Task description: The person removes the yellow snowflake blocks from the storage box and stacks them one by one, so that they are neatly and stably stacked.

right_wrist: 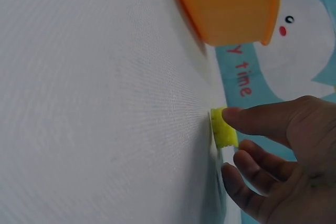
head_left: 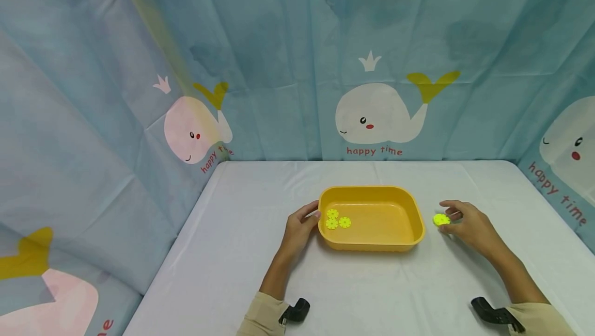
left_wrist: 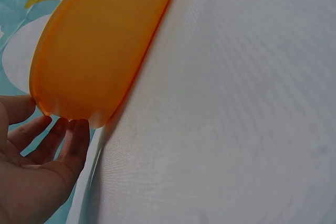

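Could scatter yellow flowers [head_left: 441, 220] at tray's [head_left: 381, 221] three o'clock by pinching off-centre with right grip [head_left: 473, 226], spread like left grip [head_left: 298, 227] at nine o'clock.

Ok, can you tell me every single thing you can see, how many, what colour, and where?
Tray: 1, yellow-orange, on the table
Small flowers: 3, lime yellow, inside the tray at its left end
Thick flower: 1 (maybe a stack), lime yellow, right of the tray
Table: 1, white, under the tray
Backdrop: blue, behind and beside the table
Whale pictures: 4, whitish with yellow tails where tails show, on the backdrop
Crown pictures: 2, white, above two whales
Sleeves: 2, beige, bottom edge
Wrist devices: 2, black, by the sleeves
Left hand: 1, bare, touching the tray's left end
Right hand: 1, bare, at the thick flower
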Motion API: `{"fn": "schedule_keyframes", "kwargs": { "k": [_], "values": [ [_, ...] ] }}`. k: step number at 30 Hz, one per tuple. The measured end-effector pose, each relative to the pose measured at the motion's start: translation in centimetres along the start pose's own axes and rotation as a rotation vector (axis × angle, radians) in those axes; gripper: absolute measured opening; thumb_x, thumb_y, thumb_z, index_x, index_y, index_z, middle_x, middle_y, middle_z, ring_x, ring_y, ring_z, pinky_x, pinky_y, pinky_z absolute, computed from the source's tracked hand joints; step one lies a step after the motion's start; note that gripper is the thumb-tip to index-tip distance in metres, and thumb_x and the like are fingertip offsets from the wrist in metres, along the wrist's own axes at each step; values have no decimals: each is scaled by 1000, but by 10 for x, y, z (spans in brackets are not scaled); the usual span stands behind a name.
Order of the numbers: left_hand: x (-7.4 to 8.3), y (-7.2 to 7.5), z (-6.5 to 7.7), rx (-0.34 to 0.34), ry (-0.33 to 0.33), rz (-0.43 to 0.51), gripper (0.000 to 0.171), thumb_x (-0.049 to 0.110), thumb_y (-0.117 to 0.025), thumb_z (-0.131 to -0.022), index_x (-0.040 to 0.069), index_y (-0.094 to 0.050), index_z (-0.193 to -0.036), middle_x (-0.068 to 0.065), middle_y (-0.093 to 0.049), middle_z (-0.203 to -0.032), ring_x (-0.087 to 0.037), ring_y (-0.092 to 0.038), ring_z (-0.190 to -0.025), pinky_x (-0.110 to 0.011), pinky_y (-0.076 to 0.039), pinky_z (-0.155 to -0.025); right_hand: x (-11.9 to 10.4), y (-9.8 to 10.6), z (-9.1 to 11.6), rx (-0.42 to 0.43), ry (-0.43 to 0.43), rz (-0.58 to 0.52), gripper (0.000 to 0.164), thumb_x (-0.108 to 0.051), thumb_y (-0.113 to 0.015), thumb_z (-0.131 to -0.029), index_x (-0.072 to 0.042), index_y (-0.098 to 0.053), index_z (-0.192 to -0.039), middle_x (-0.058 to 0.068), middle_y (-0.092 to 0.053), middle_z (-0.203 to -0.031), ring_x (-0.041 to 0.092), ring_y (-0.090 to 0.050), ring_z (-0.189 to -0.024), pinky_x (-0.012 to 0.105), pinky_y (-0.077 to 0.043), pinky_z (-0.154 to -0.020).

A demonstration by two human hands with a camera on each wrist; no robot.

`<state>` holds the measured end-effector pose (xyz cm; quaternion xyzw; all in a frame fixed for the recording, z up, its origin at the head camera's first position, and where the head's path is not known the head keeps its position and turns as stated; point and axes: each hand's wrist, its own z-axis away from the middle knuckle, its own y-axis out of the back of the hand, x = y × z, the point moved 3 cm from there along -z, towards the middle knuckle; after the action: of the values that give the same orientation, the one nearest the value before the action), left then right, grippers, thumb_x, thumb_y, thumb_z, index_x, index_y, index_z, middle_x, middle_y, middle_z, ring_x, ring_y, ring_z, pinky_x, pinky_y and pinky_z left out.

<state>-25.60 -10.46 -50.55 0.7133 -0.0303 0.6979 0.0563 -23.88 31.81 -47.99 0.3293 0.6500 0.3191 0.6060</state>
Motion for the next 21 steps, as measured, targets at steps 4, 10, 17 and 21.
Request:
{"fn": "schedule_keyframes", "kwargs": {
  "k": [4,10,17,21],
  "values": [
    [0,0,0,0,3,1,44,23,-64,-107,12,-61,-149,-8,-59,-153,-26,-63,-134,-30,-53,-110,-3,2,2,17,9,14,63,-12,-84,-88,7,-56,-142,33,-63,-126,49,-61,-112,65,-57,-88],
    [1,0,0,3,4,0,43,23,-64,-107,12,-62,-149,-7,-59,-153,-26,-63,-135,-30,-53,-111,-13,7,4,87,87,4,59,-14,-85,-89,3,-60,-140,29,-63,-127,48,-62,-111,65,-55,-85],
    [2,0,1,1,4,-2,44,23,-64,-107,12,-61,-149,-7,-59,-153,-25,-63,-135,-30,-52,-111,-36,12,7,132,136,-9,52,-20,-82,-94,-1,-63,-138,24,-64,-130,42,-63,-110,60,-58,-84],
    [2,-1,1,1,2,-5,44,23,-64,-107,11,-61,-149,-7,-59,-153,-26,-63,-135,-31,-52,-112,-50,13,10,175,182,-20,47,-19,-80,-95,-2,-66,-137,21,-66,-126,37,-64,-108,32,-59,-81]
  ]
}}
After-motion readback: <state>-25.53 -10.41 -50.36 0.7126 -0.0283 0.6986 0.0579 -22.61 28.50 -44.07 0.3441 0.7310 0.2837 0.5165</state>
